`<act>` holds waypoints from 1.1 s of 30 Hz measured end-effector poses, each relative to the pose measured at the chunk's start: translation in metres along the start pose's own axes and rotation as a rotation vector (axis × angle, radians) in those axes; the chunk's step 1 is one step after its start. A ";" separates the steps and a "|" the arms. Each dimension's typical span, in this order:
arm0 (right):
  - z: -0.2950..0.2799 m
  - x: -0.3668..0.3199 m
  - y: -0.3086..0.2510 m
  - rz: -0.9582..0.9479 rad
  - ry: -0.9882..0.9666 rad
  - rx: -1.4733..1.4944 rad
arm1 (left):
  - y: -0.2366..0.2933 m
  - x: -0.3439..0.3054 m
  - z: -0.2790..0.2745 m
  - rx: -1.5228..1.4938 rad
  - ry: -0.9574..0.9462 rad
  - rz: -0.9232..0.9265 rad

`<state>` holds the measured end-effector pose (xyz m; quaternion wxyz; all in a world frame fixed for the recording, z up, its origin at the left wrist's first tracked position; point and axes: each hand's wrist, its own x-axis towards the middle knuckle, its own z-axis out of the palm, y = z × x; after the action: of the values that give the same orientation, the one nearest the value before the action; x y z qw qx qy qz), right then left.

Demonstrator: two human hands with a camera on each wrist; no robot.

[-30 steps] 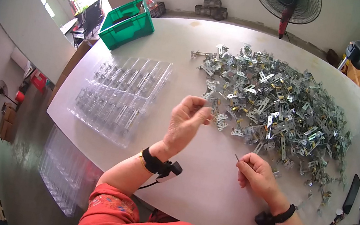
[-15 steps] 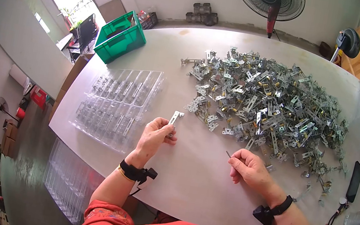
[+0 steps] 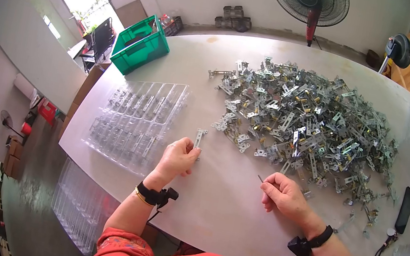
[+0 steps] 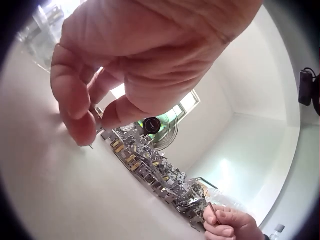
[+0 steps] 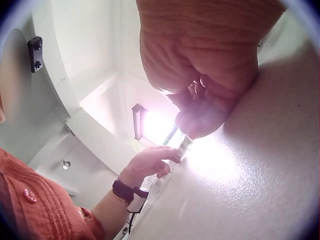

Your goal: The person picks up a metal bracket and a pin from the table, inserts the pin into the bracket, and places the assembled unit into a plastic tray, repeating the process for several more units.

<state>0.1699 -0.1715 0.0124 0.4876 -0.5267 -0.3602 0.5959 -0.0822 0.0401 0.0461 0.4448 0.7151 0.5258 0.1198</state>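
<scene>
My left hand [image 3: 178, 157] pinches a small flat metal bracket [image 3: 198, 138] between thumb and fingers, low over the white table [image 3: 213, 206] beside the clear plastic tray [image 3: 132, 120]. In the left wrist view the left hand [image 4: 95, 117] holds the bracket's end [image 4: 98, 121] against the tabletop. My right hand [image 3: 284, 194] rests on the table with its fingers curled round a thin metal pin [image 3: 260, 179], whose tip sticks out to the left. That pin [image 4: 213, 212] also shows in the left wrist view. The right hand [image 5: 205, 100] fills the right wrist view; the pin is hidden there.
A large heap of metal brackets [image 3: 304, 123] covers the table's far right. A green crate [image 3: 140, 42] sits at the far left corner and a standing fan [image 3: 309, 4] behind. A phone [image 3: 405, 203] and small items lie at the right edge. More clear trays [image 3: 79, 204] are stacked below the table's left side.
My left hand came down and left from the heap with a bracket, then settled near the clear tray. The right hand has stayed put with the pin.
</scene>
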 end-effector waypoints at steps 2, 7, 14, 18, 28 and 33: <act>0.000 -0.001 0.000 0.003 0.002 0.000 | -0.005 0.003 -0.001 0.155 0.031 -0.010; 0.000 -0.002 -0.001 -0.015 -0.004 0.001 | -0.025 0.016 0.005 0.408 0.292 0.299; 0.000 -0.001 0.000 -0.008 0.002 -0.008 | -0.014 0.023 0.009 0.424 0.263 0.277; -0.001 -0.001 0.002 -0.007 -0.001 0.004 | -0.017 0.031 0.008 0.382 0.260 0.286; -0.001 0.000 0.001 -0.014 0.004 -0.008 | 0.019 0.022 -0.025 0.311 0.378 0.365; -0.001 0.001 0.003 -0.018 0.000 -0.009 | 0.027 0.051 -0.080 0.431 0.504 0.342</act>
<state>0.1702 -0.1711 0.0093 0.4907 -0.5256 -0.3675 0.5898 -0.0946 0.1238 0.0977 0.1139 0.8179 0.5048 0.2514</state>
